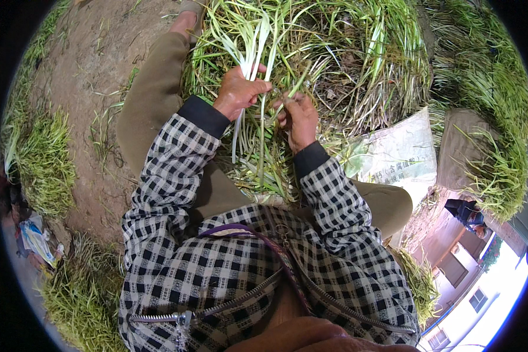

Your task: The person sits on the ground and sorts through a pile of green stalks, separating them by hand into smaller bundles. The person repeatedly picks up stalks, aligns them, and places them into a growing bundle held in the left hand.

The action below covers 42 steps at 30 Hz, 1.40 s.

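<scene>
Several pale green-white plant stalks (251,53) are gripped in my left hand (242,90), their leafy tops pointing away from me and thin stems hanging below the fist. Just to the right, my right hand (298,116) pinches a short green leaf piece (299,83) between thumb and fingers. The two hands are close but apart. Beneath and beyond them lies a large heap of long green leaves and stalks (378,48), partly brown and matted in the middle.
A pale printed sack (400,149) lies right of the heap, by my bent knee. More cut greens are piled at the far right (501,88), the left (46,163) and lower left (83,295). Bare earth (88,57) stretches left of my leg. Another person (466,215) appears at the right.
</scene>
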### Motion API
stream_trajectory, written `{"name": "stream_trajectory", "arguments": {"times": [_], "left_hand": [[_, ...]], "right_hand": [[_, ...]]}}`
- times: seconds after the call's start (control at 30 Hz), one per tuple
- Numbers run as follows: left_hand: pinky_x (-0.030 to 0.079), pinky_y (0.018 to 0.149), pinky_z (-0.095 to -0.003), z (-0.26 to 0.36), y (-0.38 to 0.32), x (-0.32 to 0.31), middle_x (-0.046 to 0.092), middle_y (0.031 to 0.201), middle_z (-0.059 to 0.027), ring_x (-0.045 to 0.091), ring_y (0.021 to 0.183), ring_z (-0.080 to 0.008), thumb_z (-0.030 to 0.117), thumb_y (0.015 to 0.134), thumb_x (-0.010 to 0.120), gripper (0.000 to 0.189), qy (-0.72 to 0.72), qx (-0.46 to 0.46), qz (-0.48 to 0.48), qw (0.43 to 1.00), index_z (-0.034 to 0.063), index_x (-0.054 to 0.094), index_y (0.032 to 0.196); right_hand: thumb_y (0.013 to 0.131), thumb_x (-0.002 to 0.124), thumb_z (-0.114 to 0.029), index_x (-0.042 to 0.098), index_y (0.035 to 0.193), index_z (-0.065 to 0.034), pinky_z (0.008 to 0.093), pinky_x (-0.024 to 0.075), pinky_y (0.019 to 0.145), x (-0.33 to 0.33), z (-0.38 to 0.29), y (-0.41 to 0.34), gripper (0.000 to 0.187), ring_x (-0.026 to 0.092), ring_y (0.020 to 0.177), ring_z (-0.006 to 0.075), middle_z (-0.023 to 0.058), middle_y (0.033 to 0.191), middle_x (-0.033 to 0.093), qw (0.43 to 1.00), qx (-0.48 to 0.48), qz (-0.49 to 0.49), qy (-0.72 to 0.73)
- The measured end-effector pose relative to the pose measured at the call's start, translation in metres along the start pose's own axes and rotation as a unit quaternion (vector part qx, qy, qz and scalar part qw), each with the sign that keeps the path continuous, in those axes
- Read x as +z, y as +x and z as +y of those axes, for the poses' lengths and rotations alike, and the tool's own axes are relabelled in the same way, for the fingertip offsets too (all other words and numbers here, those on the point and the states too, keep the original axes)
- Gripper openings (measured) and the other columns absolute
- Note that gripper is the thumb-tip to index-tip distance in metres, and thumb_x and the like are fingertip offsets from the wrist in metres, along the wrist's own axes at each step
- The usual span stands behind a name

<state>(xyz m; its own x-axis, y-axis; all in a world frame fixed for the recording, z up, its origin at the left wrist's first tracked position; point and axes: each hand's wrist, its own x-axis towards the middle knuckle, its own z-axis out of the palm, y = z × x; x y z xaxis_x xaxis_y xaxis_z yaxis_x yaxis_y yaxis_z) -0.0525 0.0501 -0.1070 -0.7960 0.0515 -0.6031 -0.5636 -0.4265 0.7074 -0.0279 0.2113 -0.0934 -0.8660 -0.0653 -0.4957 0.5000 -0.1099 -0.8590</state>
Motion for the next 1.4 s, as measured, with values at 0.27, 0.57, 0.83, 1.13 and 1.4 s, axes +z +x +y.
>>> {"name": "stream_trajectory", "arguments": {"times": [0.27, 0.57, 0.83, 1.13, 1.4], "left_hand": [[0.031, 0.036, -0.0183, -0.004, -0.001, 0.003, 0.054, 0.062, 0.0014, 0.043, 0.043, -0.0036, -0.002, 0.076, 0.065, 0.031, 0.078, 0.020, -0.027, 0.996, 0.0036, 0.051, 0.103], [0.030, 0.035, -0.0181, -0.001, -0.003, 0.006, 0.053, 0.062, 0.0021, 0.042, 0.042, -0.0030, 0.000, 0.077, 0.066, 0.033, 0.078, 0.021, -0.020, 0.997, 0.0035, 0.051, 0.106], [0.024, 0.033, -0.0184, 0.002, -0.005, 0.003, 0.051, 0.059, 0.0019, 0.039, 0.039, -0.0034, 0.007, 0.081, 0.066, 0.021, -0.028, -0.083, -0.080, 0.993, 0.0037, 0.056, 0.099], [0.024, 0.032, -0.0189, -0.008, -0.002, 0.000, 0.055, 0.062, -0.0010, 0.040, 0.038, -0.0041, 0.003, 0.079, 0.064, 0.019, -0.023, -0.044, -0.028, 0.998, 0.0037, 0.055, 0.096], [0.026, 0.032, -0.0184, 0.005, 0.004, -0.009, 0.062, 0.073, -0.0078, 0.041, 0.039, -0.0045, 0.001, 0.079, 0.062, 0.017, -0.026, 0.035, 0.015, 0.999, 0.0017, 0.056, 0.095]], "right_hand": [[0.086, 0.062, -0.025, 0.057, 0.073, 0.0003, 0.0208, 0.0380, 0.049, 0.018, 0.007, 0.042, 0.029, 0.048, 0.053, 0.0076, 0.0033, 0.062, 0.056, 0.997, -0.003, 0.018, -0.081], [0.085, 0.061, -0.015, 0.056, 0.071, 0.0015, 0.0226, 0.0383, 0.045, 0.028, 0.002, 0.036, 0.022, 0.047, 0.047, 0.0087, 0.0052, 0.060, 0.056, 0.997, 0.013, 0.078, -0.012], [0.085, 0.058, -0.011, 0.054, 0.077, 0.0011, 0.0226, 0.0362, 0.044, 0.032, 0.007, 0.021, 0.015, 0.047, 0.048, 0.0084, 0.0037, 0.060, 0.053, 0.989, -0.047, 0.137, 0.034], [0.085, 0.058, -0.010, 0.055, 0.082, 0.0012, 0.0217, 0.0393, 0.044, 0.021, 0.022, 0.000, 0.012, 0.049, 0.049, 0.0075, 0.0025, 0.062, 0.054, 0.991, -0.067, 0.106, -0.036], [0.084, 0.060, -0.018, 0.057, 0.089, -0.0009, 0.0302, 0.0413, 0.046, -0.013, 0.023, -0.027, 0.018, 0.052, 0.049, 0.0140, 0.0063, 0.056, 0.053, 0.950, -0.067, -0.091, -0.292]]}}
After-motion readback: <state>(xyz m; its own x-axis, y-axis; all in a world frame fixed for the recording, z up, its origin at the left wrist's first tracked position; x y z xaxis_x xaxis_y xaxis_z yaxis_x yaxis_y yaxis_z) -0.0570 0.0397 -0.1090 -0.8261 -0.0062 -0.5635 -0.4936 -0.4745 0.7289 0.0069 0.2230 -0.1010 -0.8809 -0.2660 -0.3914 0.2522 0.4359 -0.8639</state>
